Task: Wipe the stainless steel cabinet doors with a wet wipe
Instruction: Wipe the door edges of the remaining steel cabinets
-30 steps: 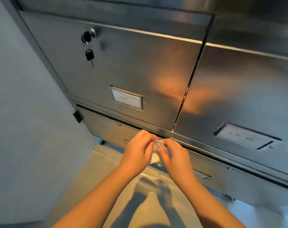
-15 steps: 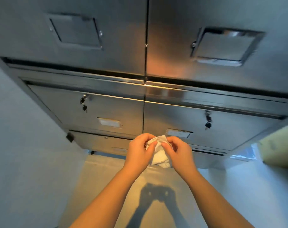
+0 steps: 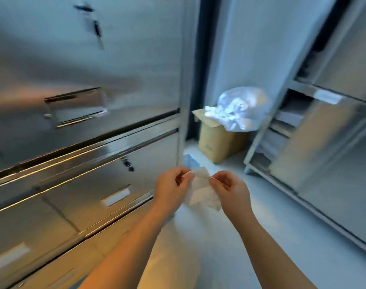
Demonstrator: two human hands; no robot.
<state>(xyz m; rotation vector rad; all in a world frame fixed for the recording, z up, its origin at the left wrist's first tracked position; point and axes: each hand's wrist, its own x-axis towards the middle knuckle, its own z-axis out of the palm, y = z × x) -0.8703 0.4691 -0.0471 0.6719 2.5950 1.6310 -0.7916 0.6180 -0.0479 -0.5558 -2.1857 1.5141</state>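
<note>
A white wet wipe point(image 3: 202, 190) hangs crumpled between my two hands in front of me. My left hand point(image 3: 171, 187) pinches its upper left edge and my right hand point(image 3: 230, 191) pinches the upper right edge. The stainless steel cabinet doors point(image 3: 94, 65) fill the left side, stacked in rows, with recessed handles, label holders and a key point(image 3: 97, 31) hanging in a lock. The hands are held away from the doors, not touching them. The picture is blurred by motion.
A cardboard box point(image 3: 217, 140) with a clear plastic bag point(image 3: 240, 107) of white waste stands on the floor in the far corner. A second steel cabinet point(image 3: 324, 132) runs along the right. Pale floor point(image 3: 230, 236) lies between the two cabinets.
My view has swung right, from facing the cabinet doors to looking along them at the corner with the box. Both hands still hold the wipe and have pulled it slightly wider apart.
</note>
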